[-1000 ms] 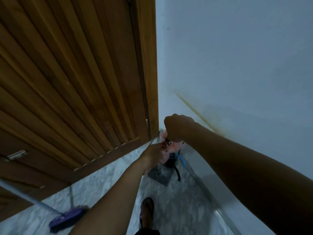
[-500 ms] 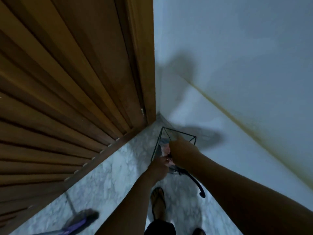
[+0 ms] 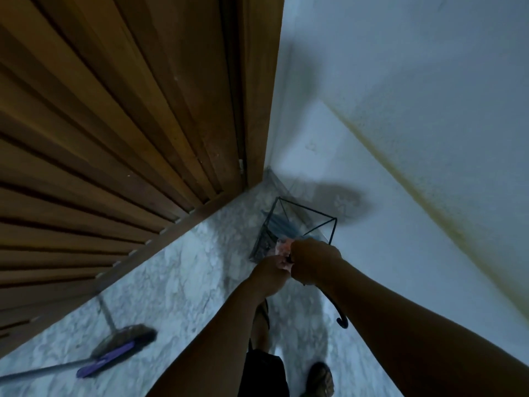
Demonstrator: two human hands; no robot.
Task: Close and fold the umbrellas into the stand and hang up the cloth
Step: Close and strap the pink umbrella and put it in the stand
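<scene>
1. Overhead, the slatted wooden door (image 3: 114, 124) fills the left; the white wall (image 3: 415, 96) fills the right, with a yellowish stripe running diagonally across it.
2. Marble floor (image 3: 177, 276) runs between them into the corner.
3. Broom (image 3: 120, 351) with purple head lies on the floor at lower left, well apart from the hands.
4. Black wire stand (image 3: 300, 222) sits in the corner by the wall; something blue-grey shows inside it, blurred.
5. Right hand (image 3: 315, 262) curled around the pink umbrella (image 3: 283, 246), just over the stand's near edge.
6. Left hand (image 3: 270, 275) pinches the same pink fabric, touching the right hand.
7. Black hooked handle (image 3: 339, 313) hangs below the right wrist.
8. Sandalled feet at the bottom.
</scene>
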